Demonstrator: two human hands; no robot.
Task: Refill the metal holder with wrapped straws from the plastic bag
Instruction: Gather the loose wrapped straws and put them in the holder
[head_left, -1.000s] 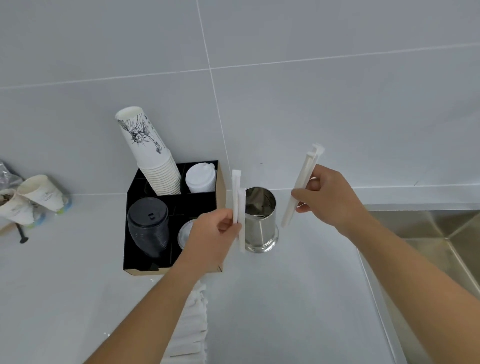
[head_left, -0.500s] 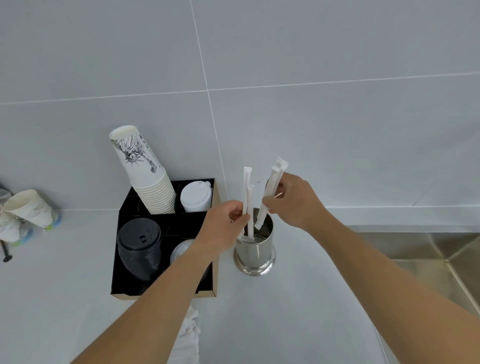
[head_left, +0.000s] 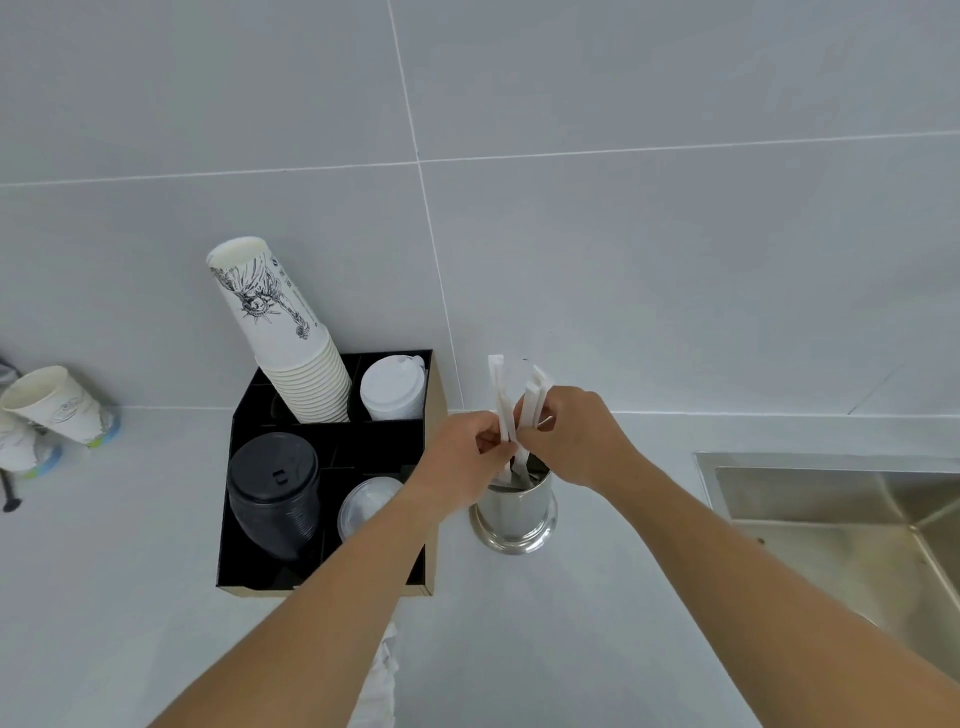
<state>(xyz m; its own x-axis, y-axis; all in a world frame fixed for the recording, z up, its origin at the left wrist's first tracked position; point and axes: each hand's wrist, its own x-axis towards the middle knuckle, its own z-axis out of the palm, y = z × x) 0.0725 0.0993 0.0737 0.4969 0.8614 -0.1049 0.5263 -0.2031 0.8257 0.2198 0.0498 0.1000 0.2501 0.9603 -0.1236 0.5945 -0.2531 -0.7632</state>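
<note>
At frame centre, the left hand (head_left: 470, 452) pinches a few wrapped straws (head_left: 503, 402), and just right of it the right hand (head_left: 569, 441) pinches its own few. Both bunches stand near upright, lower ends already dipping into the metal holder (head_left: 515, 512) directly beneath the hands. Equally near, each hand likely only needs to let go. No plastic bag clearly in view.

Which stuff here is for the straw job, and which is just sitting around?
For the job: wrapped straws, metal holder, left hand, right hand.

Just sitting around: paper cup stack, black lids, white lids, sink.
</note>
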